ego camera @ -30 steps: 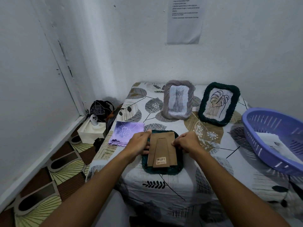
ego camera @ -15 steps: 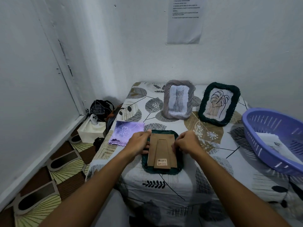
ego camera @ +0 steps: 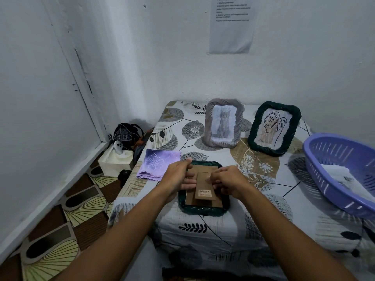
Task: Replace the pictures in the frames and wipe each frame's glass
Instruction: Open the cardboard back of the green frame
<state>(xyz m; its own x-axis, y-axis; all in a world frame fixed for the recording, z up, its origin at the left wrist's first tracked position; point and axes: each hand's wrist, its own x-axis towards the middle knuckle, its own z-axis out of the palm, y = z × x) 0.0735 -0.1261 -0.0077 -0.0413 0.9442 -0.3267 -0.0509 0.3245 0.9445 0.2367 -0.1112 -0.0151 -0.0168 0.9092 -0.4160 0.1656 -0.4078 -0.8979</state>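
Observation:
A dark green frame (ego camera: 203, 209) lies face down at the table's near edge, its brown cardboard back (ego camera: 204, 196) with a barcode sticker facing up. My left hand (ego camera: 178, 177) grips the back's left edge and my right hand (ego camera: 227, 182) pinches its right side; the board looks lifted slightly out of the frame. A folded purple cloth (ego camera: 159, 164) lies just left of them. Behind stand a grey frame with a cat picture (ego camera: 223, 122) and a green frame with a leaf drawing (ego camera: 274, 127).
A purple plastic basket (ego camera: 316, 169) holding paper sheets sits at the table's right. The leaf-print tablecloth (ego camera: 253, 169) covers the table, which is set against white walls. On the floor at left are a white box (ego camera: 115, 161) and a dark bag (ego camera: 124, 132).
Both hands slid from the frame's top edge down along the cardboard back, and the back now sits shifted and raised in the frame.

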